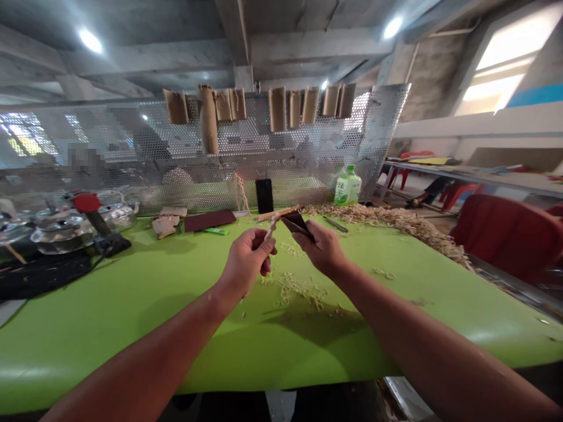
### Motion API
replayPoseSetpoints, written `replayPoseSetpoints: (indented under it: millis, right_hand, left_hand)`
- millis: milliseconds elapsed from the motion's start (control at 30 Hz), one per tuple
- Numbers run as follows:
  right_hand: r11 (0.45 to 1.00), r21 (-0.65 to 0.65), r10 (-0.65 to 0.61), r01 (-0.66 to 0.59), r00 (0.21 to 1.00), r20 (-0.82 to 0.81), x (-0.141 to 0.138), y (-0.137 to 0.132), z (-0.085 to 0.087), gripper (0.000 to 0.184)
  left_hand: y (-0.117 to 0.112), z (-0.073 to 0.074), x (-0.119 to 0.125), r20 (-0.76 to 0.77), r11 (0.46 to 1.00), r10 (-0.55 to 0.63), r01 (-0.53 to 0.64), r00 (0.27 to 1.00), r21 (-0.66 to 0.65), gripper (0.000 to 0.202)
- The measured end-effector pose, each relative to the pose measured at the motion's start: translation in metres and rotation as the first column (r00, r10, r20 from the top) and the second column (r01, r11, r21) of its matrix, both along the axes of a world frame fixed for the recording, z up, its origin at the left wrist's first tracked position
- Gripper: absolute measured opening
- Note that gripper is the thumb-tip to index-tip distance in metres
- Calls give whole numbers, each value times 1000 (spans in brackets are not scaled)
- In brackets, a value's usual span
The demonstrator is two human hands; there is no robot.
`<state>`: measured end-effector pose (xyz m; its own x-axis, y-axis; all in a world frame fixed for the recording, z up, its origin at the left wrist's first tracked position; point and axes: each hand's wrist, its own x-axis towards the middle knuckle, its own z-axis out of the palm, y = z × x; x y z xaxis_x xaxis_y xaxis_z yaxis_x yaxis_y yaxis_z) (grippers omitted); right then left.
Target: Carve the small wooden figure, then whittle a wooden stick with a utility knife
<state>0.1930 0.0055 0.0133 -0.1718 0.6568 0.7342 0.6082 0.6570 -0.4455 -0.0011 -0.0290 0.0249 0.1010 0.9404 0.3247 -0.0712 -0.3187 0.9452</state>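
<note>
Head view: left hand [248,262] clenched on twisted pale wood stick [270,227]; right hand [320,249] pinching folded dark sandpaper [297,225], just beside stick's upper end. Both held above green table [88,351]; wood shavings [292,287] scattered beneath hands, heaped farther back.

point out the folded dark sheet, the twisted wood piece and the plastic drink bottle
folded dark sheet [295,224], head view, its exposed end
twisted wood piece [271,226], head view, its middle
plastic drink bottle [347,189], head view, its label
</note>
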Motion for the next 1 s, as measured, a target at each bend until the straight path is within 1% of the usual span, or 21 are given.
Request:
replayPoseSetpoints:
  millis: [100, 167, 233, 400, 500, 600, 667, 733, 833, 900, 1000]
  right_hand:
    - [999, 27, 27, -28, 999, 35, -1, 0, -2, 33]
    - [997, 54, 41, -46, 995, 90, -2, -1, -2, 33]
    - [995, 93, 27, -42, 988, 153, -2, -2, -2, 34]
    - [984, 176, -80, 40, 971, 227, 0, -2, 1, 36]
    - [975, 205, -135, 81, 956, 262, 1, -2, 2, 39]
    - [968, 214, -194, 127, 925, 326, -1, -3, 2, 43]
    - [967, 203, -224, 155, 898, 380, -5, -5, 1, 45]
    - [967, 180, -241, 179, 871, 427, -9, -8, 1, 45]
    - [968, 142, -250, 207, 848, 468, -13, -10, 1, 44]
    - [969, 118, -247, 217, 840, 484, -13, -10, 3, 45]
    - [967, 109, -252, 229, 831, 496, -11, -8, 5, 46]
  left_hand:
    - [1, 0, 1, -45, 999, 37, -36, 998, 16, 27]
    - [1, 1, 1, -74, 999, 46, -44, 996, 32, 27]
    - [1, 1, 0, -107, 999, 44, -41, 993, 34, 27]
    - [4, 0, -3, -181, 997, 70, -67, 981, 23, 41]
    - [7, -1, -5, -190, 998, 67, -64, 980, 21, 38]
    - [8, -3, -4, -252, 992, 111, -92, 961, 87, 37]
    - [9, -7, -2, -298, 982, 153, -112, 942, 151, 35]
    - [9, -12, 1, -338, 977, 171, -114, 926, 182, 32]
    - [10, -19, 5, -367, 983, 152, -102, 918, 152, 30]
    - [11, -19, 5, -328, 988, 150, -126, 933, 94, 32]
    - [14, -16, 1, -248, 986, 163, -164, 955, 19, 33]
